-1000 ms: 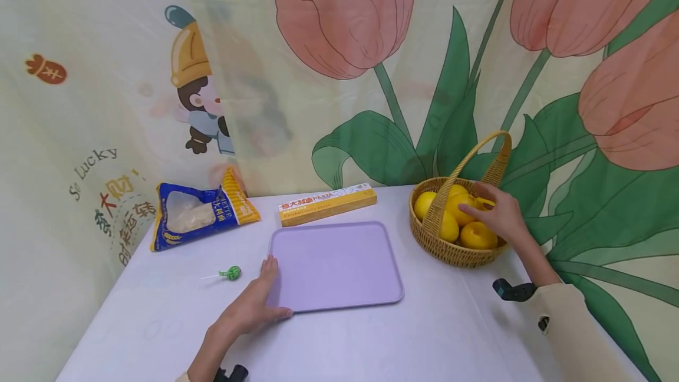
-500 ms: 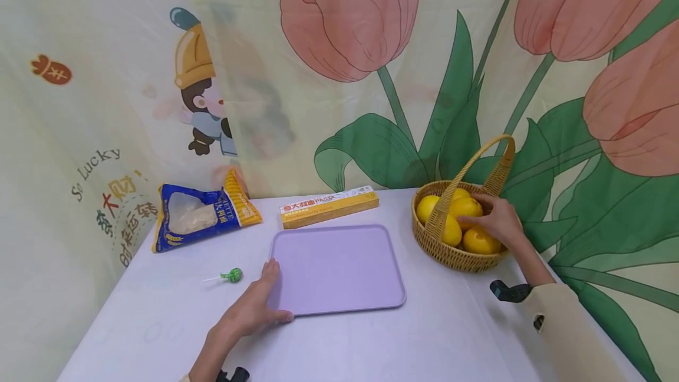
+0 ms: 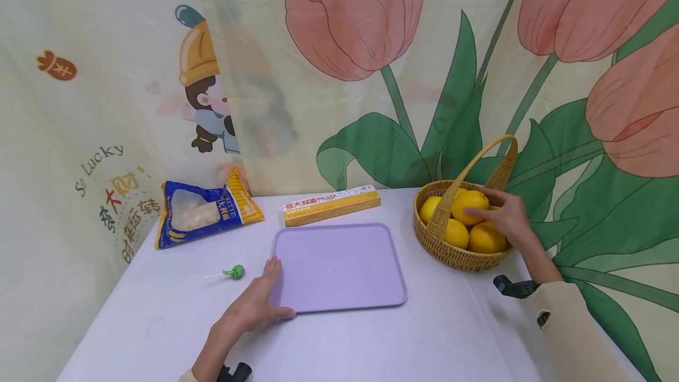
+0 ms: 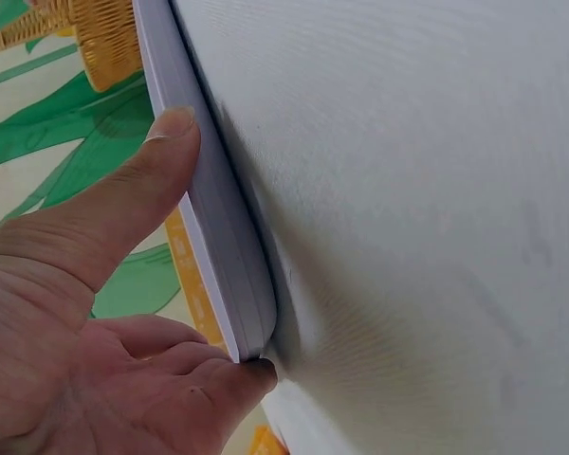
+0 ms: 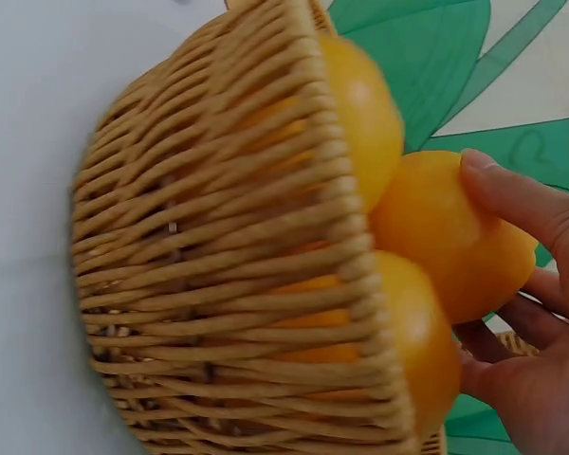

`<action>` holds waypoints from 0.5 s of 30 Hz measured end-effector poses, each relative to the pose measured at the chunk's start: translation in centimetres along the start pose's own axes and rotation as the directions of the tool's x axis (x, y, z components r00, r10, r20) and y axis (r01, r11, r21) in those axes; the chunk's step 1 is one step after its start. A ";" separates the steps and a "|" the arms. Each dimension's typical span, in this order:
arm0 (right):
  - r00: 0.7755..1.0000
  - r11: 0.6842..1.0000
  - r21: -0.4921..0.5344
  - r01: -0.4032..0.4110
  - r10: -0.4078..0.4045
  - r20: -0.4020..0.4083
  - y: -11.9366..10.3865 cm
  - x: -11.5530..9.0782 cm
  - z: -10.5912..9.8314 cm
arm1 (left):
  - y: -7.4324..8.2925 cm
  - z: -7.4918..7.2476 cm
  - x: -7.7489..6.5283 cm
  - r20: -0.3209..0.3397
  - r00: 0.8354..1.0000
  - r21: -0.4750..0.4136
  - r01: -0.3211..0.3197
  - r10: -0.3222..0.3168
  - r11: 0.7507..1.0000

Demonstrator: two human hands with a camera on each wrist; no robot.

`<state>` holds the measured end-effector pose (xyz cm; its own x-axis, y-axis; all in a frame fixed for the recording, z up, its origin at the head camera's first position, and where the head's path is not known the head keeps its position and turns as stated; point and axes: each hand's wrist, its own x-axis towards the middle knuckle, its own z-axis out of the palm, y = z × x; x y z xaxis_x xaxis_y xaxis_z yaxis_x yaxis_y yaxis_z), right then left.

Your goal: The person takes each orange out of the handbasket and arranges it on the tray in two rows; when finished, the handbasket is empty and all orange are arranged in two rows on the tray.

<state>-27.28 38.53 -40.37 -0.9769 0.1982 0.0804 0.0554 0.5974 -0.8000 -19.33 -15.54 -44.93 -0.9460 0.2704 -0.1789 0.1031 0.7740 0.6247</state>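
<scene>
In the head view, my right hand (image 3: 506,217) reaches into the wicker basket (image 3: 453,256) and holds a yellow lemon (image 3: 467,202). The right wrist view shows the thumb on one side of that lemon (image 5: 446,237) and the fingers behind it, above the basket rim. Other yellow fruits (image 3: 487,239) lie below and beside it. My left hand (image 3: 251,302) holds the near left corner of a purple rectangular tray (image 3: 339,267). In the left wrist view, its thumb lies on the tray's side wall (image 4: 223,218), with the fingers bent around the corner.
A green lollipop (image 3: 235,272) lies left of the tray. Behind stand a yellow pasta box (image 3: 331,206) and a blue-and-yellow pasta bag (image 3: 201,211). The basket's tall handle (image 3: 477,161) arches over the fruit. A tulip-printed curtain (image 3: 355,16) hangs behind the table.
My right hand has settled around the lemon, which has turned and risen slightly among the other fruits. The left hand stays at the tray corner. The head view has shifted a little.
</scene>
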 end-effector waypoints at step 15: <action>0.993 0.996 0.074 0.040 -0.032 -0.110 -2.5 -2.6 -3.4 | -0.1 0.1 0.0 -0.005 1.000 0.000 0.001 -0.001 1.000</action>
<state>-24.22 39.19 -36.60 -0.9493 0.2636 0.1712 0.0006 0.5460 -0.8378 -19.34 -15.55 -45.05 -0.9475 0.2667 -0.1763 0.1017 0.7742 0.6248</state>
